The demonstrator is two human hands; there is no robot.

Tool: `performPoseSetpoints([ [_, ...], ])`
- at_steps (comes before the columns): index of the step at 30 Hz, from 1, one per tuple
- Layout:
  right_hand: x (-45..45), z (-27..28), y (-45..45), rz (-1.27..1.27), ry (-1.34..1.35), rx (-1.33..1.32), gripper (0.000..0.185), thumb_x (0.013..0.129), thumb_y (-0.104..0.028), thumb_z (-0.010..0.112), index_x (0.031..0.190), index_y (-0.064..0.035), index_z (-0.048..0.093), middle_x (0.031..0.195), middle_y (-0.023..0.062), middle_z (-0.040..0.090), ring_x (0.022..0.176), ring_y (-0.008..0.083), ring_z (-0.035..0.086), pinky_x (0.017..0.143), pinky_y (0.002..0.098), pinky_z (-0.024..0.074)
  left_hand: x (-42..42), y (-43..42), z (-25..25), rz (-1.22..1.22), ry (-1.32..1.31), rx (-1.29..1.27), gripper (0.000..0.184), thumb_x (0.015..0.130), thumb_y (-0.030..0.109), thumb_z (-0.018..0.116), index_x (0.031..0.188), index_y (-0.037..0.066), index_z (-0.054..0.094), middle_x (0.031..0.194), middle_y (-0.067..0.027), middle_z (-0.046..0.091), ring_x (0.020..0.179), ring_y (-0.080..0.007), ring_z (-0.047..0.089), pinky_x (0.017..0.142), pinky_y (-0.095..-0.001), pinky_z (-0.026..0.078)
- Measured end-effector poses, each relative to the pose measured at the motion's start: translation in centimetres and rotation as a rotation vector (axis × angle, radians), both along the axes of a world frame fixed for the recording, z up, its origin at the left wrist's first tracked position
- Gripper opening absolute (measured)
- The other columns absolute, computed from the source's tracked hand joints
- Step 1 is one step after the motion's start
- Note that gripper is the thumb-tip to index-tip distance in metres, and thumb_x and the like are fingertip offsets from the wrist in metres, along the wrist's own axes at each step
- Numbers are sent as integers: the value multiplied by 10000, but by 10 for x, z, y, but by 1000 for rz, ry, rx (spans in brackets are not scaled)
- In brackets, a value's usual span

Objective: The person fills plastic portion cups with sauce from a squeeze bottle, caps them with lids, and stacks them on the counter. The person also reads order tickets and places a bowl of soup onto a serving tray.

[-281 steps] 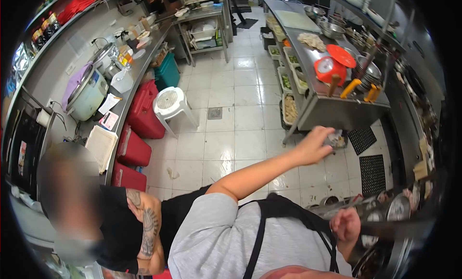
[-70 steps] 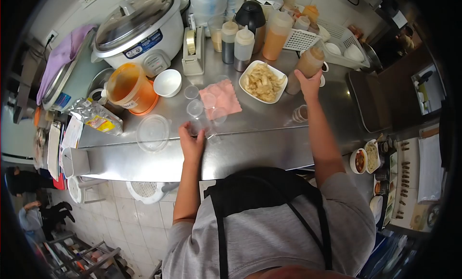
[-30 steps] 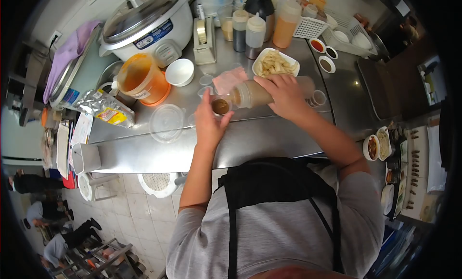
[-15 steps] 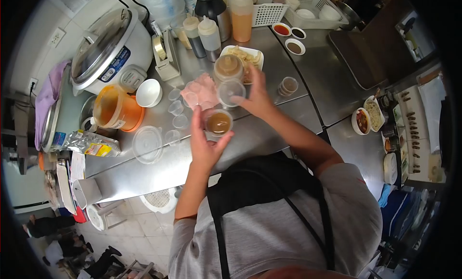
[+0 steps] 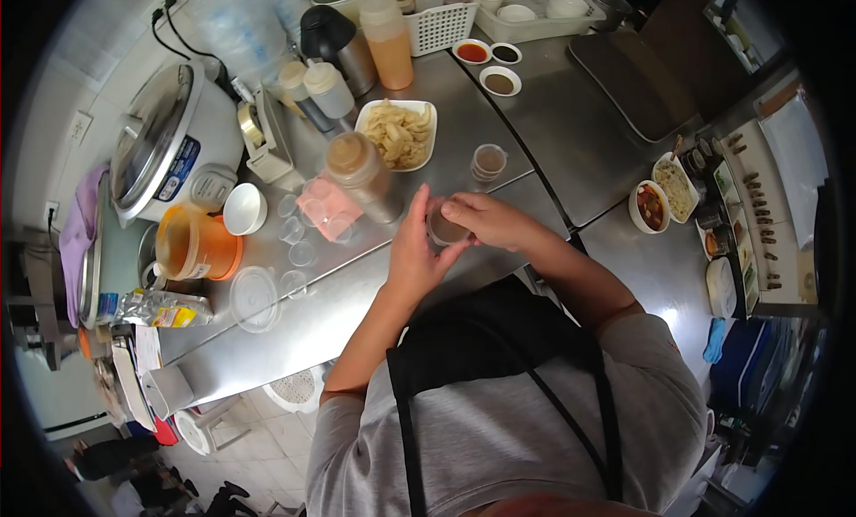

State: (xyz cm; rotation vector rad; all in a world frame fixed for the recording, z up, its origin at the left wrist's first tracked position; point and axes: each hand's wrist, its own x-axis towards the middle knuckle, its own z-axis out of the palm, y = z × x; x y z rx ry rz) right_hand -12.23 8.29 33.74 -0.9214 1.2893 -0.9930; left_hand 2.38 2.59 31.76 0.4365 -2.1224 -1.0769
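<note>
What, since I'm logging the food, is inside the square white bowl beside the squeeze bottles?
The bowl holds heaped pale yellow pieces; its bottom is hidden beneath them.

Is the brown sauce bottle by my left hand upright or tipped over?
Upright: the bottle stands on its base on the counter, with its cap on top.

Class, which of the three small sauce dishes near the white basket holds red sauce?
The leftmost dish; the upper-right dish holds black sauce, and the lowest dish brown.

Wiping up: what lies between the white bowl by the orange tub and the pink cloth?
Small clear cups or lids lie there on the steel counter, in the head view.
</note>
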Motion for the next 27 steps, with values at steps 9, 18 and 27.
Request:
performPoseSetpoints([
  [9, -20, -22, 0, -383, 491, -402, 324, 842, -300, 465, 888, 19, 492, 770, 169, 562, 694, 280, 558, 610, 341, 429, -60, 0, -14, 121, 110, 497, 356, 842, 260, 469, 1073, 2, 386, 844, -122, 505, 751, -218, 509, 699, -292, 417],
  [18, -58, -30, -14, -500, 614, -494, 287, 839, -274, 463, 883, 8, 496, 788, 194, 559, 727, 342, 551, 647, 364, 427, -114, -18, -4, 272, -15, 317, 466, 893, 359, 293, 698, -1, 516, 623, -166, 509, 595, -320, 504, 568, -375, 396],
  [27, -70, -32, -4, -386, 465, -373, 357, 861, -334, 405, 853, -9, 553, 768, 158, 580, 723, 242, 568, 663, 327, 429, -110, -12, -11, 193, -53, 130, 410, 880, 314, 308, 707, 9, 521, 680, -188, 526, 684, -381, 511, 600, -417, 397],
])
